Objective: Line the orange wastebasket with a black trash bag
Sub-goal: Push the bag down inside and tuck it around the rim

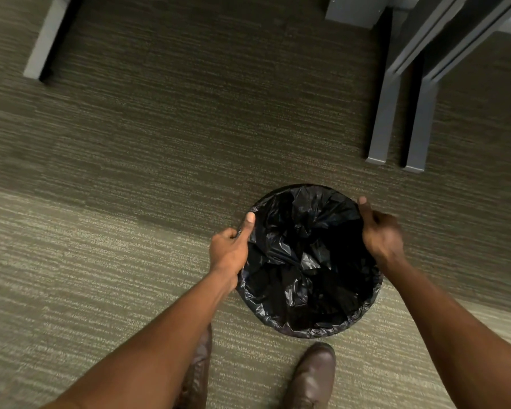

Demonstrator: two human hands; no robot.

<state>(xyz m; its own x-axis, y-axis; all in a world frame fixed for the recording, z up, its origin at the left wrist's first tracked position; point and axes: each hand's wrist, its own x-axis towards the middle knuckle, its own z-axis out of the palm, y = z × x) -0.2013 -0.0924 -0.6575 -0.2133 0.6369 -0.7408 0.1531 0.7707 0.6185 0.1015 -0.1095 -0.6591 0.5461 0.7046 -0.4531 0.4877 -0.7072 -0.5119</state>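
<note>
I look straight down on a round wastebasket draped in a crinkled, glossy black plastic trash bag, which stands on the striped olive-green carpet just ahead of my two brown leather shoes. The bag's edge is folded outward over the rim all the way round, so none of the basket's own colour shows from here, and the loose plastic sags in creased folds down into the middle. My left hand sits at the left side of the rim, fingers curled around the folded plastic edge and the thumb laid flat along the top of it, pointing away from me. My right hand is on the far right of the rim, closed over the bag's edge with the thumb pressed along it; it looks slightly blurred. Grey metal furniture legs stand on the carpet further off to the right, well apart from the basket
</note>
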